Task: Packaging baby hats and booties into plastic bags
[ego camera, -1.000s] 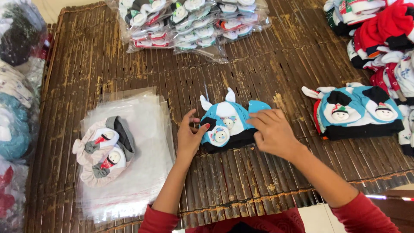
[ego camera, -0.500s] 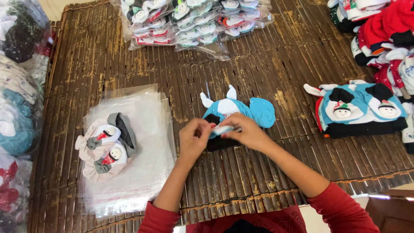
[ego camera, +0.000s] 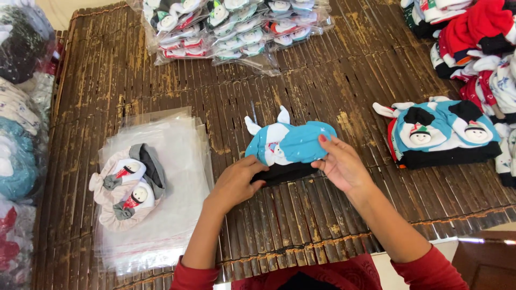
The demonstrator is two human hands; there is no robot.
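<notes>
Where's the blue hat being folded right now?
Head view, centre of the mat: the blue hat is between the left hand and right hand, right of the plastic bags.

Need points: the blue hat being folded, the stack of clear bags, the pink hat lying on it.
blue hat [ego camera: 293,144], head view, on its blue folded top.
stack of clear bags [ego camera: 180,177], head view, on bare plastic right of the hat.
pink hat [ego camera: 115,207], head view, on its lower pink fabric.

Bright, even daylight; soft shadows, sharp focus (slight wide-angle edge bending).
</notes>
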